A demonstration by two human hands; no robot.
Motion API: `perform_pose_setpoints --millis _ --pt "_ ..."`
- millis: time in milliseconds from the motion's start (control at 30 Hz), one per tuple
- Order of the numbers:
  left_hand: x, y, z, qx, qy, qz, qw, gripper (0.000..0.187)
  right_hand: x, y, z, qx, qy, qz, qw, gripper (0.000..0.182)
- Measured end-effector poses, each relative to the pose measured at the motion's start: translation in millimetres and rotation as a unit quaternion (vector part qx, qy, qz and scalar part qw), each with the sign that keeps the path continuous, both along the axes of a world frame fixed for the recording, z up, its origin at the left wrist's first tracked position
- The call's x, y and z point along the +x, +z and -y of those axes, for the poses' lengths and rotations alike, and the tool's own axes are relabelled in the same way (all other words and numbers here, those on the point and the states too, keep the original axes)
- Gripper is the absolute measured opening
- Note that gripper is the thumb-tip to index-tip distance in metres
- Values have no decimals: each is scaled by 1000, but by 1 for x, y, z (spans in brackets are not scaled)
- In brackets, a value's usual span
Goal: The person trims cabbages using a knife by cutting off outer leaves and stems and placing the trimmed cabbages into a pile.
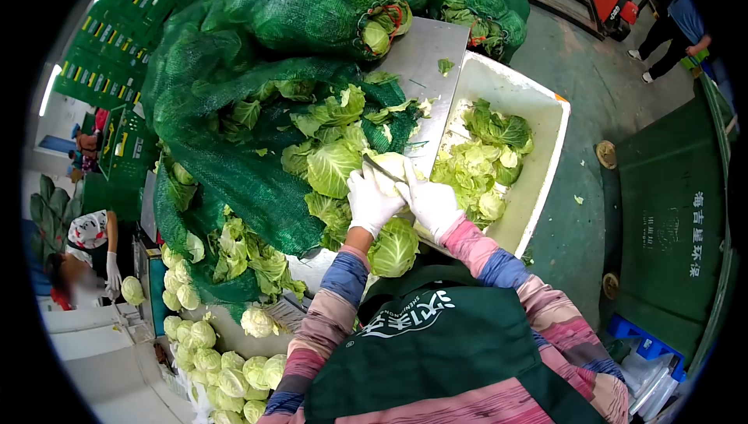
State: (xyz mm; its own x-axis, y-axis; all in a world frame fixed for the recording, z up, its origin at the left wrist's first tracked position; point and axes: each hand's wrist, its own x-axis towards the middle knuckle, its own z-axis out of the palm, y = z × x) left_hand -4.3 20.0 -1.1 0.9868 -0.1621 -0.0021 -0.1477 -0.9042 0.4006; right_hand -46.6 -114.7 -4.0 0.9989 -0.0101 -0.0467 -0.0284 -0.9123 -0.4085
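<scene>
A pale, trimmed cabbage (395,164) is between my hands at the edge of the metal table. My left hand (372,202), in a white glove, closes around its near left side. My right hand (433,204), also gloved, grips a knife (379,168) whose dark blade lies across the cabbage; its handle is hidden in the fingers. Just left of them rests a leafy green cabbage (331,167). Another cabbage (393,248) sits below my wrists, close to my apron.
A white bin (552,167) with cut-off leaves stands at right. Green mesh sacks (304,7) of cabbages cover the table's far and left sides. Trimmed cabbages (234,381) are piled lower left, near a co-worker (97,249). A big green waste container (662,214) stands far right.
</scene>
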Motion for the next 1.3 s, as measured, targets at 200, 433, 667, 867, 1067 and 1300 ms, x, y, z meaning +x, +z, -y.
perform_pose_setpoints --millis 200,433,667,867,1067,1300 --pt "-19 20 20 58 21 -8 998 96 33 -1 31 97 -110 -40 988 46" --pt "-48 -17 -29 -126 -26 56 990 109 33 -51 100 64 -152 -69 984 47" --pt "-42 -26 -39 -150 -31 26 988 111 21 -16 33 323 -120 -117 932 90" --pt "-50 -10 -47 -142 -94 -1 985 112 41 -17 15 262 -76 -205 940 95" --pt "-62 -9 -59 -205 -90 -32 974 111 31 -70 20 323 -89 -60 940 40" --pt "-62 -27 -61 -299 -37 -78 950 107 7 -83 9 355 -154 -96 917 45"
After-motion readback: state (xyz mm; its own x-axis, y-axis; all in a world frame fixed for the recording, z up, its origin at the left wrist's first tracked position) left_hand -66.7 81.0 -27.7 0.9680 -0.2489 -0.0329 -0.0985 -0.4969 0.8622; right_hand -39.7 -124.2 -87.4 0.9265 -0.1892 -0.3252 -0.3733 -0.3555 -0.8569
